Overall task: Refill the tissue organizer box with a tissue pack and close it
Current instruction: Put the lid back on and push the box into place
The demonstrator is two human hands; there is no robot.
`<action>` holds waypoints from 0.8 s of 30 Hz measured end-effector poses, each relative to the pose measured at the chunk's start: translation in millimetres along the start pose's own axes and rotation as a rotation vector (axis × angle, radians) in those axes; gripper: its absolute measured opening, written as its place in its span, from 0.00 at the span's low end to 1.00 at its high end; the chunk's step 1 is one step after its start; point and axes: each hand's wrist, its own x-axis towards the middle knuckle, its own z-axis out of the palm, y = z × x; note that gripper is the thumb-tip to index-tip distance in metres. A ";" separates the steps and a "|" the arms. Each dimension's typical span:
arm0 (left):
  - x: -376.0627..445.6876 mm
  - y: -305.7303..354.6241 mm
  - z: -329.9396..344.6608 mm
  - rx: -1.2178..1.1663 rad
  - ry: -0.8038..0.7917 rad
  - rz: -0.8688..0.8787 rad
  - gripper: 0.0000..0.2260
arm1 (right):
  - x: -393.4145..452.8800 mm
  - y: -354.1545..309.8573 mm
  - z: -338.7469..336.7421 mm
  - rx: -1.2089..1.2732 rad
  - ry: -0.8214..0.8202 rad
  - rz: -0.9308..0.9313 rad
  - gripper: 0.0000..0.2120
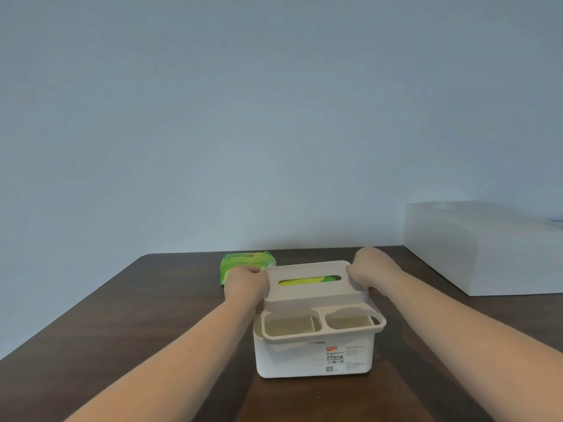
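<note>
A white tissue organizer box [313, 357] stands on the dark wooden table [152, 315] in front of me. Its beige lid [307, 295] with two front compartments sits on top, slightly tilted. Through the lid's slot a green and yellow tissue pack [307, 281] shows inside. My left hand [246, 284] grips the lid's left end and my right hand [370, 269] grips its right end. A second green tissue pack [243, 260] lies on the table behind my left hand, partly hidden by it.
A large white box [487, 248] stands at the back right of the table. A plain pale wall rises right behind the table's far edge. The table's left edge runs diagonally toward me.
</note>
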 end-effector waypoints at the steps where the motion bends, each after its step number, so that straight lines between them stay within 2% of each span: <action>1: 2.0 -1.3 0.9 -0.004 -0.003 -0.004 0.10 | 1.4 0.4 2.2 0.007 -0.002 0.003 0.04; 7: 11.8 -5.5 -0.4 0.059 0.002 0.027 0.11 | 0.4 -2.3 4.4 0.029 -0.016 0.036 0.10; 13: 22.6 -5.9 2.6 0.153 -0.001 0.061 0.15 | -2.9 -3.6 7.6 0.010 0.004 0.025 0.11; 16: 30.4 -1.8 3.7 0.237 -0.025 0.105 0.11 | -0.3 -5.5 12.3 0.002 0.027 0.021 0.11; 19: 40.3 -2.0 6.0 0.328 -0.061 0.117 0.14 | 3.1 -7.0 16.5 -0.022 0.039 0.010 0.11; 24: 44.6 2.9 5.5 0.554 -0.126 0.162 0.12 | 8.6 -7.4 18.7 -0.040 -0.029 -0.007 0.08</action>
